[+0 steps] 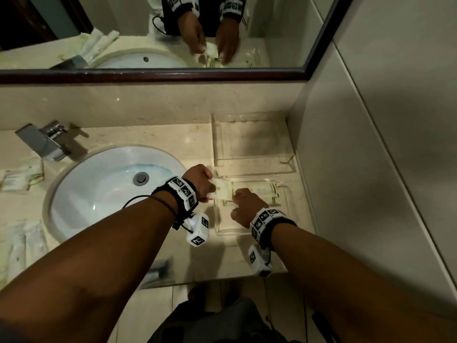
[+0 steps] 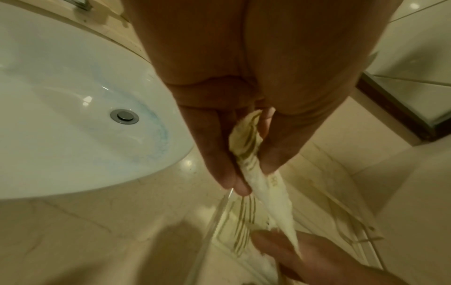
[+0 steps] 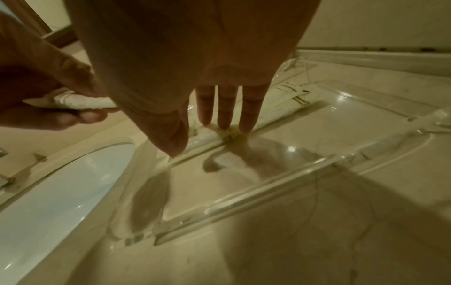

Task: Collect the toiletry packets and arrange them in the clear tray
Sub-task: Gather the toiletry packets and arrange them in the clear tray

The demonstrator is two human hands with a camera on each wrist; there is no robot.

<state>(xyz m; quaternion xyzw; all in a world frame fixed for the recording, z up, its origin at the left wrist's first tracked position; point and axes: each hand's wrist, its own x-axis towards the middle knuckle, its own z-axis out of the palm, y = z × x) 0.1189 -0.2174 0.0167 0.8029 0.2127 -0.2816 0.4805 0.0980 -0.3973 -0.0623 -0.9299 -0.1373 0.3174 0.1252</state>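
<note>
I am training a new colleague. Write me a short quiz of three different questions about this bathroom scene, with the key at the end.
1. True or false: the left hand pinches a toiletry packet between thumb and fingers.
2. Multiple choice: the right hand is A) gripping the faucet, B) stretched with straight fingers over the packets in the near clear tray, C) resting in the sink.
3. Fill in: beyond the near tray stands a second clear tray, which holds ____ packets.

Key: 1 true; 2 B; 3 no.

More packets lie on the counter left of the sink, beside the faucet.
</note>
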